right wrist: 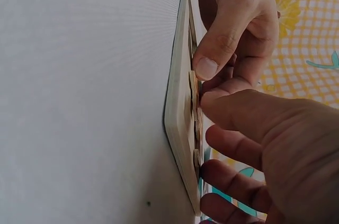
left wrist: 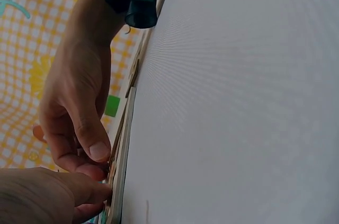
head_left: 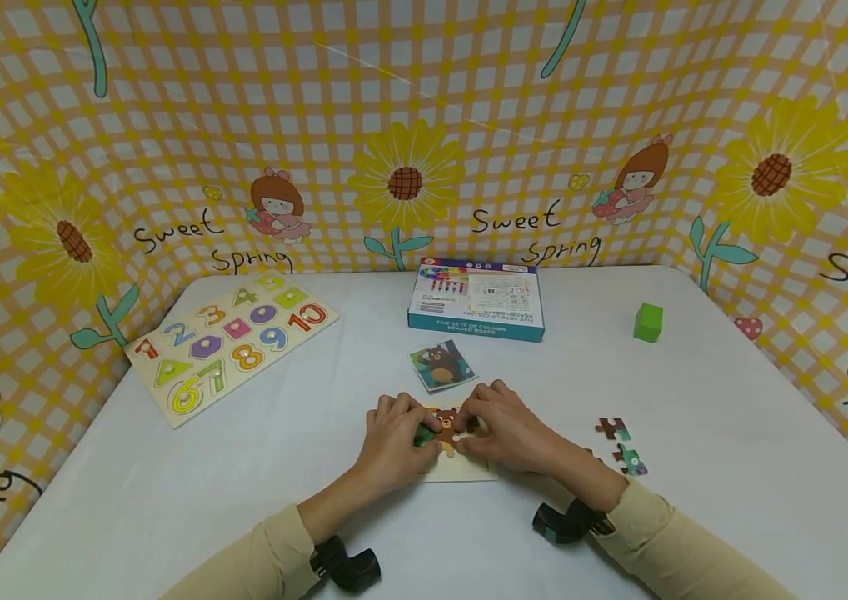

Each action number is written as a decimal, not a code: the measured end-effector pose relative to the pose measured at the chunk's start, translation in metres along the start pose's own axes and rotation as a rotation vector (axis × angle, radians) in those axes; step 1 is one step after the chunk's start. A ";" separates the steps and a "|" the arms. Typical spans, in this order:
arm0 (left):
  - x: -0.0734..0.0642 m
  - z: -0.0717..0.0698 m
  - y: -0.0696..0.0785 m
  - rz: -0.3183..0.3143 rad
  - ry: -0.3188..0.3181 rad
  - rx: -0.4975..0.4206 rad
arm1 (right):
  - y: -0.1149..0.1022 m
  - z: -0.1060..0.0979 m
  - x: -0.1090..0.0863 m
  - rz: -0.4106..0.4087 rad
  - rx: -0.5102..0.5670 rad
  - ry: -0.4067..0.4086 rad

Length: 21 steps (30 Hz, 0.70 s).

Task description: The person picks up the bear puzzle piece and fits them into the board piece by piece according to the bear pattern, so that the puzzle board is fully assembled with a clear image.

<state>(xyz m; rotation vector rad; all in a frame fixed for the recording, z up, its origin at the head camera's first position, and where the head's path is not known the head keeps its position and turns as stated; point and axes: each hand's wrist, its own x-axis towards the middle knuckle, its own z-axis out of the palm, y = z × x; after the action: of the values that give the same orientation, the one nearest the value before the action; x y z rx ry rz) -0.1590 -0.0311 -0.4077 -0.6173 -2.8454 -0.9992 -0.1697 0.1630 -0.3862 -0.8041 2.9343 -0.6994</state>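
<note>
Low in the middle of the head view, a jigsaw puzzle (head_left: 446, 422) with a brown bear lies on a pale wooden board (head_left: 457, 472). My left hand (head_left: 396, 440) pinches it at the left side with thumb and forefinger. On the other side, my right hand (head_left: 511, 430) grips the right edge between thumb and forefinger. Both thumbs come close together low on the bear, partly covering the picture. From the right wrist view, the puzzle pieces (right wrist: 194, 94) stand slightly raised over the board, with the right thumb against them.
Loose jigsaw pieces (head_left: 630, 458) lie to the right, some partly behind the right wrist. A bear picture card (head_left: 441, 367) sits beyond the board, before a blue-edged box (head_left: 472, 325). A number board (head_left: 157, 388) rests at left, a green block (head_left: 648, 322) at right.
</note>
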 end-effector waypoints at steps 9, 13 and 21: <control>-0.001 0.000 0.000 0.009 0.010 -0.010 | 0.003 -0.008 -0.002 0.011 0.002 0.028; -0.001 0.001 -0.001 0.023 0.023 -0.014 | 0.010 -0.015 -0.008 0.022 -0.011 0.051; -0.001 0.001 -0.001 0.021 0.022 -0.039 | 0.027 -0.031 -0.022 0.104 -0.011 0.071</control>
<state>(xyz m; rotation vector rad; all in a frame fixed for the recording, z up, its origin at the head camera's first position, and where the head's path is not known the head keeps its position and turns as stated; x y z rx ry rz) -0.1583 -0.0312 -0.4095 -0.6343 -2.8007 -1.0538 -0.1674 0.2073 -0.3724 -0.6348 3.0196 -0.7192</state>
